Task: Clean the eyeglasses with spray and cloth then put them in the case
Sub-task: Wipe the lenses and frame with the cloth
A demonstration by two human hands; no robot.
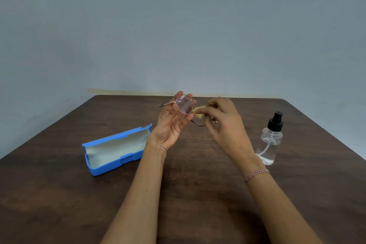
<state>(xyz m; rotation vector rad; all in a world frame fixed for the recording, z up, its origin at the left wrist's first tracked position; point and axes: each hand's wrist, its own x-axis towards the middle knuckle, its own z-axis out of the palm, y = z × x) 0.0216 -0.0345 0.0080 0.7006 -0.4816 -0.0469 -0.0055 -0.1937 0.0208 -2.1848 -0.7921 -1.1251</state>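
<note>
Left hand [172, 123] pinches the glasses [185, 107] by one round lens rim, raised above the table [198, 194]. Right hand [223, 123] squeezes a yellow cloth [199, 112] against the other lens, fingers covering it. Blue case [116, 149] lies open on the left, nothing inside. Clear spray bottle [270, 140] with black nozzle stands upright on the right, partly behind the right wrist. String bracelet [256, 174] on that wrist. Dark wood tabletop, plain grey-blue wall [178, 25] behind.
</note>
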